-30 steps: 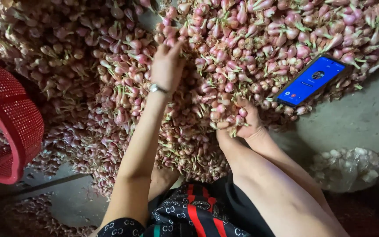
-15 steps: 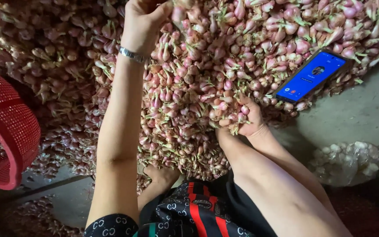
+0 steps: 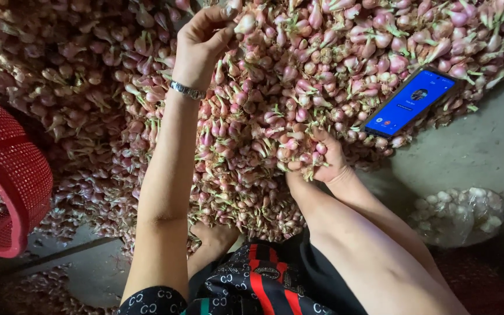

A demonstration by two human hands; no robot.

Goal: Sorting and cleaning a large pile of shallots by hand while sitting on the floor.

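We saw left hand (image 3: 202, 44) pinching one shallot (image 3: 245, 23) off pile (image 3: 298, 87); right hand (image 3: 321, 160) closed on bunch (image 3: 298, 153). We judged bulbs light, firm, papery-skinned; grip body, not dry stalk.

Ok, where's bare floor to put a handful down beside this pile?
Bare concrete floor lies right of the shallot pile, between the phone and the clear bag. Crowded around the left hand and right hand.
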